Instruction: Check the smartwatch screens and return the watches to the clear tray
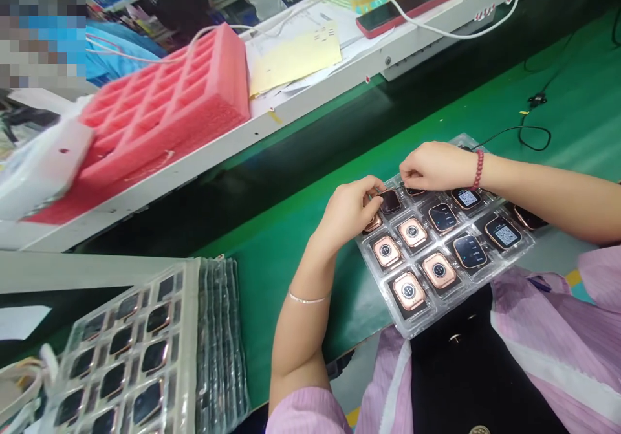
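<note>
- The left hand point(345, 213) reaches over the tray's edge; I see its thumb and fingertips drawn near each other beside a dark-screened watch point(391, 203), but I can't tell whether this grip pinches it.
- At 2 o'clock from it, the right hand point(435, 165) curls its fingers down over a second watch point(416, 193); I can't tell whether that grip is closed on it.
- Below both, I have the clear tray point(451, 300) at the near edge of the green desk point(286, 233): copper-backed watches point(412, 232) toward its 8 o'clock, a QR-code screen point(504, 233) at its 3.
- At 8 o'clock from the left hand, a stack of filled trays point(218, 340).
- On the white shelf point(315, 97), pink foam point(189, 120) at 10 o'clock, yellow paper point(298, 62) at 11.
</note>
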